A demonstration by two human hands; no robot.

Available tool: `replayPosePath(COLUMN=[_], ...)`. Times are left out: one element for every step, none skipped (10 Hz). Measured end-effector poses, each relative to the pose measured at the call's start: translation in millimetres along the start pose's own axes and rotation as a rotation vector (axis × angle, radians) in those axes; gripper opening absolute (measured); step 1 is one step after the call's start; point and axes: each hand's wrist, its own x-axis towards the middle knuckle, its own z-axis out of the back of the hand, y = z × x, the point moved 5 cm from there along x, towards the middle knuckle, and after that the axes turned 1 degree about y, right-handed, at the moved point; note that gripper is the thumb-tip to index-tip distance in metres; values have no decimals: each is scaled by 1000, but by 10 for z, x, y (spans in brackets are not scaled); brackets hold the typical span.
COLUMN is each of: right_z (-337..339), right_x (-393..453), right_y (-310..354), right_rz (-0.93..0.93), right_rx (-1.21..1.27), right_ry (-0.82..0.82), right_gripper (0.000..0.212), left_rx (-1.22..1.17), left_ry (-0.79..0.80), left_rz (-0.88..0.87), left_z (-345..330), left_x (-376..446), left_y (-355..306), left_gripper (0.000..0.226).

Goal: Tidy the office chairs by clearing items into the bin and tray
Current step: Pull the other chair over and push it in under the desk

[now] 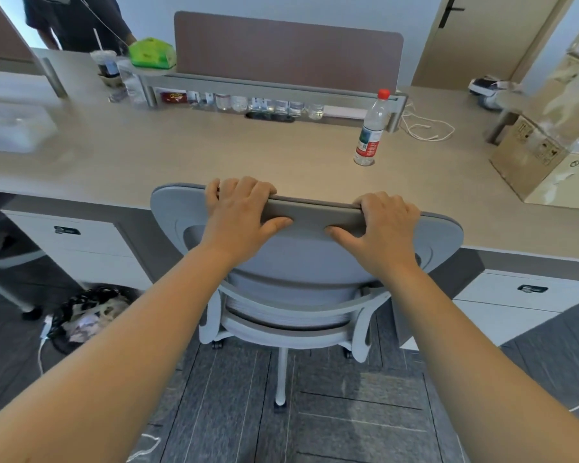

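Note:
A grey office chair [309, 262] stands pushed in against the beige desk [214, 152], its back towards me. My left hand [239, 217] grips the top edge of the backrest on the left. My right hand [383, 225] grips the same edge on the right, fingers curled over the far side. The seat is hidden behind the backrest. A black bin [87, 315] with crumpled paper and a dark liner sits on the floor under the desk at the left. No tray is clearly visible.
A clear water bottle [371, 128] with a red cap stands on the desk. Cardboard boxes [542, 142] pile up at the right. A green packet [151, 52], a drink cup [106, 63] and small bottles sit by the brown divider [288, 51]. A person stands at the far left.

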Motion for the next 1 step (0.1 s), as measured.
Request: replayPosePath(right_z=[56], right_x=[-143], right_y=[43], right_rz=[-18], right_rx=[-67], right_ry=[48], right_gripper=[59], left_rx=[-52], left_ry=[-66], left_rz=[13], left_z=[135], left_x=[-253], left_y=[-67], left_gripper=[61])
